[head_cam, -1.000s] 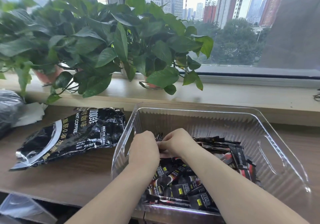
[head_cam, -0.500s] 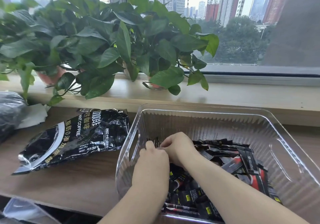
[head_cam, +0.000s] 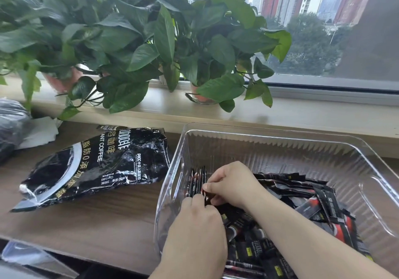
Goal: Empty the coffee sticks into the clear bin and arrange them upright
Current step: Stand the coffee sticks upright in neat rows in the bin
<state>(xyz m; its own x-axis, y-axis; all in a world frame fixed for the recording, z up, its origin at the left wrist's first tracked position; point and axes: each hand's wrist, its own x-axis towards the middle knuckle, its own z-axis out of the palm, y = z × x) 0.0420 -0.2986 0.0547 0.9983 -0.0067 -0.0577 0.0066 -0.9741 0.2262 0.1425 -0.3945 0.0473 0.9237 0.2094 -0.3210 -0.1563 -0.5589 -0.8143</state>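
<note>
The wooden table (head_cam: 108, 224) stands below a window sill. The clear bin (head_cam: 269, 147) sits on it, right of centre, and the coffee sticks (head_cam: 319, 205) are inside the bin. Most lie flat in a loose heap across its near and right part. A short upright row (head_cam: 197, 181) of them stands on edge near the bin's left wall.

Your right hand (head_cam: 233, 183) is closed, with finger and thumb pinching one of the coffee sticks at the right end of that row. Your left hand (head_cam: 194, 229) lies back-up at the foot of the row, fingers bent down among the sticks. Whether they grip one cannot be told. Both forearms cross the near rim.

Just left of the bin, the black coffee bag (head_cam: 97, 164) lies flat and crumpled on the table. Potted plants (head_cam: 151, 41) line the sill behind it, with city buildings beyond the glass.
</note>
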